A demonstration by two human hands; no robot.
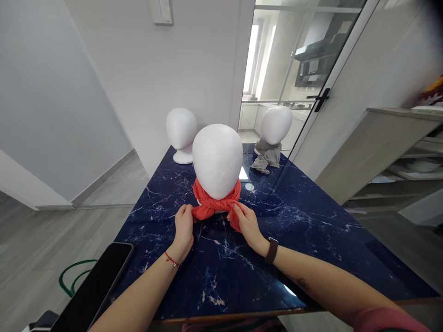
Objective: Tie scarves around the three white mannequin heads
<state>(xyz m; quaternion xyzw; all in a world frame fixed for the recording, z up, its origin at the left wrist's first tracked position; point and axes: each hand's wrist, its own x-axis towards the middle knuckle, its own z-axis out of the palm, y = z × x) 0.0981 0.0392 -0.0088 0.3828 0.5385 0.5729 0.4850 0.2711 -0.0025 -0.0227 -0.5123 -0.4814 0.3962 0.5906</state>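
A white foam mannequin head [218, 157] stands upright in the middle of the table. Around its neck runs a red scarf [207, 208], twisted and crossed at the front into what looks like a knot. My left hand [184, 227] is closed on the scarf's left end, pulled out to the side. On the other side, my right hand [247, 226] pinches the scarf just right of the knot, and some red cloth hangs below those fingers. The head's base is mostly hidden behind the scarf.
A bare white foam head [181, 131] stands at the back left of the dark blue marbled table [304, 240]. At the back right, another foam head [277, 124] wears a grey scarf [268, 154]. A phone [98, 281] is at the near left edge. A glass door [297, 55] stands behind.
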